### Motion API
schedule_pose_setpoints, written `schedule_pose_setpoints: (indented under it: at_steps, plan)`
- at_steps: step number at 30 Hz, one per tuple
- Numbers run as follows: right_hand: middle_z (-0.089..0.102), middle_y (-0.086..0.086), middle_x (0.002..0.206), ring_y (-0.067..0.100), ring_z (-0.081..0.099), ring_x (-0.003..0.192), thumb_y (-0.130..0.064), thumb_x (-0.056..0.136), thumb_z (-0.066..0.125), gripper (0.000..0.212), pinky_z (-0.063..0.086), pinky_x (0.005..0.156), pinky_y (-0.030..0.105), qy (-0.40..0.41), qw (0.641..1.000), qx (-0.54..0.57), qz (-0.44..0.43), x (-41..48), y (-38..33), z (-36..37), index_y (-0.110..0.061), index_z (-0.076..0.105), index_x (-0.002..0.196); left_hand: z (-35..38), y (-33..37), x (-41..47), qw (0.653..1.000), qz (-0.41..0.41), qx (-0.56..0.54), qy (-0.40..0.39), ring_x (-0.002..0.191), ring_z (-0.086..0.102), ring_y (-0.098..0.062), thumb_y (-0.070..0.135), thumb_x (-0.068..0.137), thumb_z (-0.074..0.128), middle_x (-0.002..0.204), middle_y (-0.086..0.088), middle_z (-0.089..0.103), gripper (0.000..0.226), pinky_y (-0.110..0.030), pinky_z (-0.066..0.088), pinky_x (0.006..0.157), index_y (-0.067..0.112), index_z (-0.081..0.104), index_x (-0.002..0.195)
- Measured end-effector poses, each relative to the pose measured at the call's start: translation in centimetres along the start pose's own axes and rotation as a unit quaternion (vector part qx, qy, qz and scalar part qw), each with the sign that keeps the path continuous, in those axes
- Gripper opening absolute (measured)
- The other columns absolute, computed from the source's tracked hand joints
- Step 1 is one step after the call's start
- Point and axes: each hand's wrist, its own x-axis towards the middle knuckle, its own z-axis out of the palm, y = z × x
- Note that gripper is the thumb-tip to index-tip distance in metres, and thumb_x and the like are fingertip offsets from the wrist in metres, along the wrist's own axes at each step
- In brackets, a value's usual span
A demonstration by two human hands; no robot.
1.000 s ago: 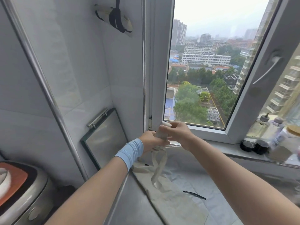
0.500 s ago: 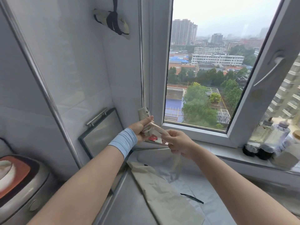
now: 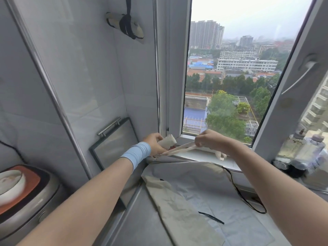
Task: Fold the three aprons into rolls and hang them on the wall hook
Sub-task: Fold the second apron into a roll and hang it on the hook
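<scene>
My left hand (image 3: pixel 155 143) grips a small cream rolled apron (image 3: pixel 167 141) near the window corner. My right hand (image 3: pixel 206 140) pinches the roll's cream strap (image 3: pixel 179 150), which runs taut between the two hands; its loose end hangs past my right wrist. One rolled apron (image 3: pixel 124 25), bound with a black strap, hangs high on the tiled wall; the hook itself is out of view. On the counter below lie a flat grey apron (image 3: pixel 200 174) with black strings and a folded beige strip of apron (image 3: pixel 177 210) on top of it.
A glass board with a metal handle (image 3: pixel 113 142) leans against the wall on the left. A rice cooker (image 3: pixel 23 196) stands at the lower left. Bottles (image 3: pixel 305 150) crowd the window sill on the right. The window (image 3: pixel 230 77) stands open.
My right hand has pulled the strap out to the right, away from the roll. My left hand now holds the roll more level, lower by the window sill.
</scene>
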Motion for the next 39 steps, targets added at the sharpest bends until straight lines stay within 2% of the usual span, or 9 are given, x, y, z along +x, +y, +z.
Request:
schedule_pose_setpoints:
  at_steps: [4,7,10,17,22,27,32,35,39]
  plan:
    - [0.051,0.008,0.064,0.022,0.046,0.062,-0.02,0.085,0.066,0.024,0.04,0.063,0.031,0.032,0.989,0.13,-0.058,0.6,-2.5,-0.3,0.003,0.067,0.076,0.7,-0.2,-0.8,0.984,0.034,0.164,-0.059,0.079,0.066,-0.02,0.026,0.067,0.084,0.098,0.006,0.066,0.052,-0.03,0.06,0.065,0.032,0.064,0.114]
    - [0.036,0.007,0.057,0.027,0.054,0.055,-0.023,0.098,0.055,0.033,0.05,0.093,0.049,-0.047,0.908,0.412,-0.066,0.9,-3.9,-0.1,-0.01,0.05,0.068,1.2,-0.7,-1.4,0.962,0.094,0.238,-0.094,0.084,0.063,-0.018,0.02,0.072,0.08,0.104,0.006,0.066,0.052,-0.027,0.056,0.068,0.031,0.064,0.12]
    - [0.028,-0.003,0.054,0.014,0.039,0.042,-0.028,0.103,0.043,0.03,0.05,0.089,0.047,-0.094,0.848,0.519,-0.058,1.4,-4.3,0.5,-0.017,0.051,0.077,1.9,-1.4,-2.1,0.926,0.162,0.312,-0.137,0.089,0.061,-0.018,0.024,0.075,0.078,0.109,0.005,0.067,0.045,-0.024,0.048,0.073,0.032,0.065,0.118]
    - [0.046,-0.007,0.061,0.008,0.031,0.04,-0.002,0.1,0.033,0.031,0.043,0.066,0.03,0.002,0.813,0.583,-0.002,4.2,-1.9,4.0,-0.015,0.057,0.115,1.5,-3.0,-2.7,0.956,0.174,0.02,-0.234,0.071,0.058,-0.014,0.015,0.063,0.088,0.079,0.003,0.067,0.031,-0.036,0.059,0.073,0.024,0.074,0.089]
    - [0.024,-0.005,0.049,0.011,0.018,0.041,-0.002,0.084,0.033,0.031,0.014,0.044,0.025,0.121,0.833,0.535,0.066,3.9,1.6,6.4,-0.021,0.041,0.06,-0.5,-4.3,-2.6,0.9,0.143,-0.349,-0.221,0.054,0.054,-0.008,-0.011,0.083,0.064,0.066,0.002,0.062,0.024,-0.017,0.045,0.054,0.013,0.068,0.086]
    - [0.03,0.004,0.046,0.015,0.027,0.044,-0.013,0.055,0.044,0.017,0.023,0.047,0.026,0.172,0.919,0.349,-0.06,2.8,1.1,9.7,-0.017,0.042,0.039,0.0,-5.1,-1.3,0.849,0.051,-0.501,-0.164,0.055,0.056,-0.01,0.01,0.098,0.05,0.061,-0.001,0.057,0.013,-0.018,0.045,0.049,0.006,0.056,0.087]
    - [0.04,-0.005,0.049,0.012,0.036,0.05,-0.035,0.078,0.049,0.028,0.029,0.053,0.031,0.162,0.974,0.11,-0.114,1.6,0.2,10.5,-0.02,0.062,0.059,1.3,-4.6,0.6,0.862,-0.051,-0.5,-0.067,0.056,0.059,-0.014,0.03,0.087,0.069,0.072,-0.004,0.062,0.029,-0.022,0.048,0.047,0.007,0.058,0.102]
    - [0.045,-0.011,0.046,0.008,0.035,0.046,-0.03,0.096,0.056,0.03,0.03,0.049,0.026,0.16,0.97,0.112,-0.144,1.6,-0.7,10.4,-0.027,0.071,0.071,2.1,-3.6,1.2,0.883,-0.029,-0.468,-0.009,0.073,0.065,-0.023,0.024,0.081,0.077,0.097,-0.009,0.066,0.053,-0.03,0.054,0.058,0.018,0.05,0.125]
    - [0.071,-0.001,0.068,0.02,0.055,0.045,-0.014,0.087,0.072,0.009,0.049,0.047,0.034,0.179,0.946,0.233,-0.137,2.1,-1.8,10.1,-0.017,0.08,0.083,2.9,-2.1,1.2,0.907,0.01,-0.422,0.001,0.074,0.063,-0.029,0.009,0.089,0.064,0.107,-0.008,0.066,0.056,-0.043,0.059,0.064,0.043,0.048,0.13]
